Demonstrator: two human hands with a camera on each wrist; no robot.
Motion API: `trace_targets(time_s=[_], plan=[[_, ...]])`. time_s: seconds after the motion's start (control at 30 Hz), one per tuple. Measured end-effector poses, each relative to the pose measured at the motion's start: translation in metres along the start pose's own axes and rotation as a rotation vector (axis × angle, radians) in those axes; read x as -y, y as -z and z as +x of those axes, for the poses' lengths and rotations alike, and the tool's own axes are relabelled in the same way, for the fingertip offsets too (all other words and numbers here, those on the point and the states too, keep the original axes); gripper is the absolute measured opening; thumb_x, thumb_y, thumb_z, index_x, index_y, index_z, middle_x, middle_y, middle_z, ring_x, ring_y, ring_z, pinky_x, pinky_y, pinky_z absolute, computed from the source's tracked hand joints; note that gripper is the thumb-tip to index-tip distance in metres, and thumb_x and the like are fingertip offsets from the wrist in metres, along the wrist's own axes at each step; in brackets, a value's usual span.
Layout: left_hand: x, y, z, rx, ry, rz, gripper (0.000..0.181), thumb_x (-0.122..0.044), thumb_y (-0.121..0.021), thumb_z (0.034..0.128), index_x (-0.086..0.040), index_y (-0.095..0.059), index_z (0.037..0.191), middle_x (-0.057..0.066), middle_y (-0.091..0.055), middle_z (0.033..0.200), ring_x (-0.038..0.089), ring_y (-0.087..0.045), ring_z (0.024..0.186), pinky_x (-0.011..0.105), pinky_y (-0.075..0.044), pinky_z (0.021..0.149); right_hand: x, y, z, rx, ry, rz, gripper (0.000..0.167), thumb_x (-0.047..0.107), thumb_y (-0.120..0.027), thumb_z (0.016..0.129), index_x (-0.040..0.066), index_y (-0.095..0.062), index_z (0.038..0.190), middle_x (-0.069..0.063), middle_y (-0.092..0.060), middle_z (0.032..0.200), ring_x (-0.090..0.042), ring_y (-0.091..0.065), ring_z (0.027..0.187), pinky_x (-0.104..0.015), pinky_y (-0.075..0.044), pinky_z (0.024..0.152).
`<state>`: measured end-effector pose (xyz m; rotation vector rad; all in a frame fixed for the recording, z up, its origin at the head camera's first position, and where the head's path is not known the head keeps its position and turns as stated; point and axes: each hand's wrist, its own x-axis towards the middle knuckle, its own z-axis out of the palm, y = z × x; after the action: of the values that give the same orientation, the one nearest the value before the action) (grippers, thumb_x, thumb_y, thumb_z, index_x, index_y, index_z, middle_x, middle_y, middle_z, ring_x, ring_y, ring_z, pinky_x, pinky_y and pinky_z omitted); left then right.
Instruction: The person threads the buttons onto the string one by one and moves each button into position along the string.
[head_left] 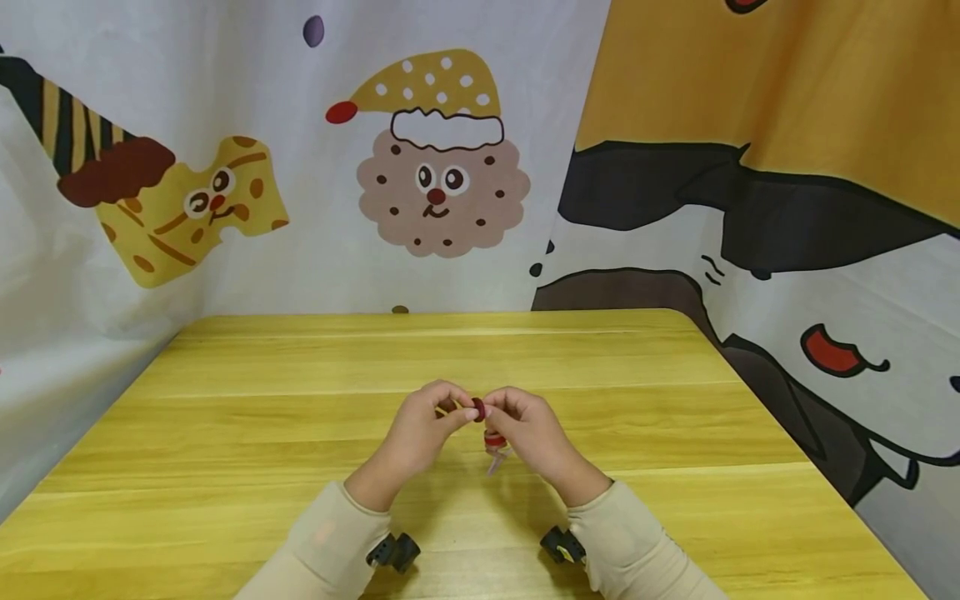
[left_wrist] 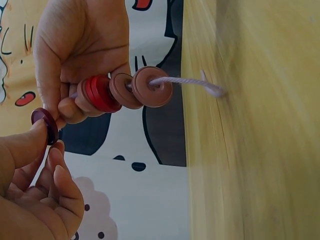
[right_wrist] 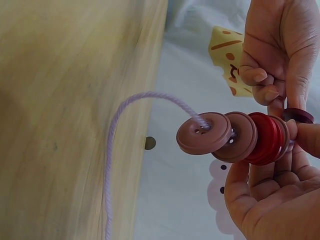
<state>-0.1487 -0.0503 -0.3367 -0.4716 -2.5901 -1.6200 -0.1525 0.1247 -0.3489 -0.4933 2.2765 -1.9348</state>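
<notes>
My left hand [head_left: 420, 425] pinches a dark maroon button [left_wrist: 45, 125] between thumb and fingers, in front of my chest above the table. Close against it, my right hand [head_left: 532, 429] pinches the lilac cord [right_wrist: 108, 165] beside that button; its fingertips partly hide the cord's end. Several round buttons are strung on the cord below the right fingers: a red pair [right_wrist: 265, 137] and brown ones, with a brown button [right_wrist: 205, 132] lowest. From its hole the cord's tail hangs down toward the table. Whether the cord passes through the maroon button cannot be seen.
Both hands are above a yellow wood-grain table [head_left: 300, 367]. Behind and beside it hangs a cloth [head_left: 300, 267] printed with cartoon figures. Each wrist wears a small black camera, such as the left camera [head_left: 393, 552].
</notes>
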Motion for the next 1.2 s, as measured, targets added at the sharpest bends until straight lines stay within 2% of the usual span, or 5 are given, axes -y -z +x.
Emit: trace_targets(time_s=[0.33, 0.67, 1.03, 1.2], plan=[[0.0009, 0.0023, 0.001, 0.001, -0.023, 0.015, 0.006, -0.012, -0.064, 0.0923, -0.01, -0.062, 0.087, 0.001, -0.057, 0.092, 0.018, -0.053, 0.08, 0.033, -0.046, 0.071, -0.0015, -0.0009, 0.0015, 0.003, 0.004, -0.003, 0.018, 0.008, -0.054, 0.097, -0.009, -0.059, 0.1, -0.005, -0.055, 0.077, -0.016, -0.058, 0.069, -0.03, -0.053, 0.064], [0.0031, 0.0017, 0.0018, -0.008, -0.044, 0.042, 0.006, -0.01, -0.062, 0.094, -0.008, -0.06, 0.088, 0.002, -0.056, 0.089, 0.016, -0.05, 0.079, 0.033, -0.044, 0.071, -0.0051, -0.004, 0.0016, 0.018, 0.0, -0.035, 0.017, 0.009, -0.055, 0.098, -0.007, -0.059, 0.101, -0.005, -0.056, 0.078, -0.016, -0.057, 0.07, -0.031, -0.053, 0.065], [0.0031, 0.0012, 0.0018, -0.004, -0.055, 0.036, 0.007, -0.008, -0.059, 0.0956, -0.007, -0.058, 0.089, 0.002, -0.057, 0.088, 0.015, -0.051, 0.08, 0.032, -0.044, 0.071, -0.0058, -0.0052, 0.0023, 0.05, -0.012, -0.002, 0.017, 0.008, -0.057, 0.097, -0.006, -0.06, 0.104, -0.008, -0.06, 0.083, -0.016, -0.058, 0.07, -0.03, -0.053, 0.066], [0.0016, 0.0017, 0.0013, -0.001, -0.063, 0.039, 0.007, -0.008, -0.058, 0.0959, -0.008, -0.057, 0.089, 0.002, -0.057, 0.087, 0.015, -0.051, 0.08, 0.031, -0.044, 0.07, -0.0063, -0.0054, 0.0022, 0.053, -0.002, 0.003, 0.016, 0.008, -0.057, 0.096, -0.007, -0.059, 0.102, -0.004, -0.061, 0.084, -0.016, -0.059, 0.072, -0.031, -0.054, 0.067]])
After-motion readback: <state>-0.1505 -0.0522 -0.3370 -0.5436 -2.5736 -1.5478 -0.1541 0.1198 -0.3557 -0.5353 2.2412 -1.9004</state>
